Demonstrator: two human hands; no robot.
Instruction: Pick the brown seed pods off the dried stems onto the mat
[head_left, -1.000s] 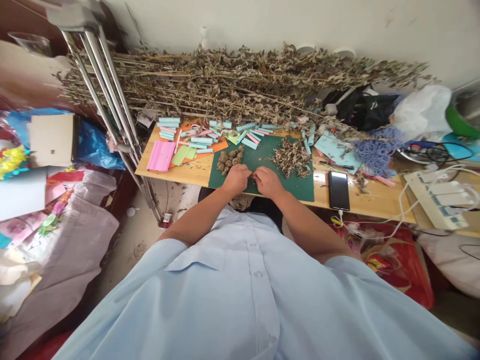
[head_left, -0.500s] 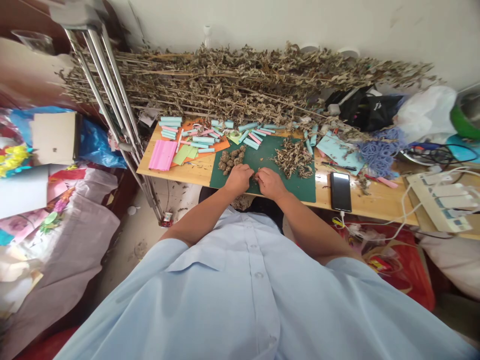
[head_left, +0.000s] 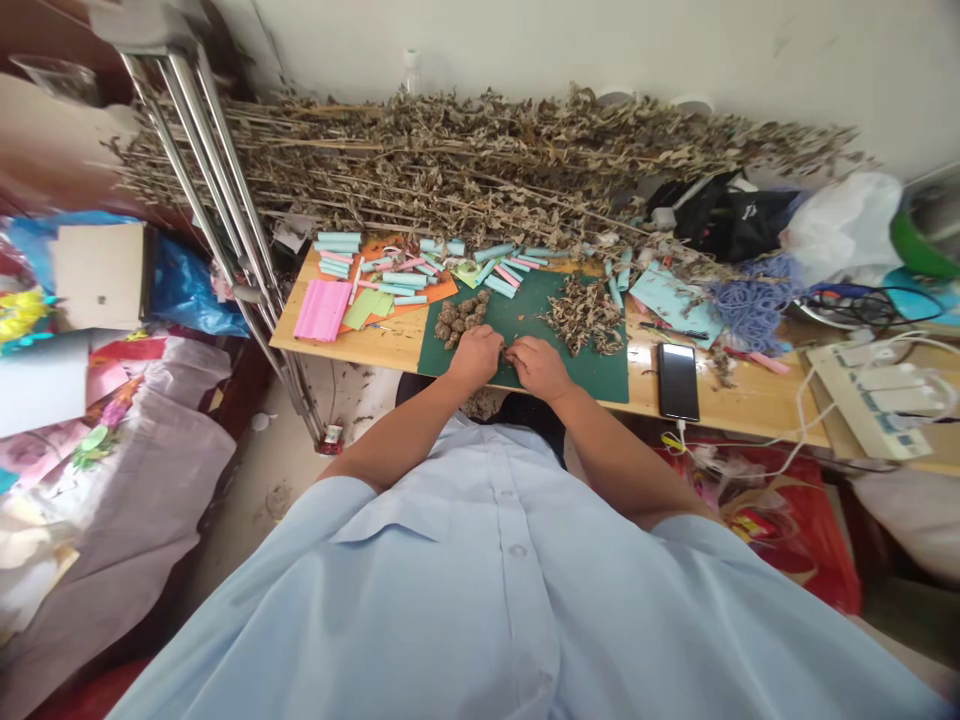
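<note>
My left hand (head_left: 478, 358) and my right hand (head_left: 540, 366) meet near the front edge of a dark green mat (head_left: 525, 310). The fingers of both are closed together on a small brown bit of dried leaf (head_left: 508, 353), mostly hidden between them. Just beyond my left hand lies a pile of rolled brown leaf balls (head_left: 459, 320). A loose heap of dried leaves (head_left: 585, 315) rests on the mat's right part, beyond my right hand.
Long dried plant stalks (head_left: 450, 160) lie along the wall. Blue and pink paper rolls (head_left: 409, 280) and a pink paper sheet (head_left: 322, 310) sit at the left. A phone (head_left: 679, 382) on a cable, blue yarn (head_left: 761, 300) and a power strip (head_left: 870, 400) are at the right. Metal crutches (head_left: 225, 200) lean at the left.
Both hands stay together at almost the same place, with slight finger movement. The whole view has shifted slightly; the piles look the same.
</note>
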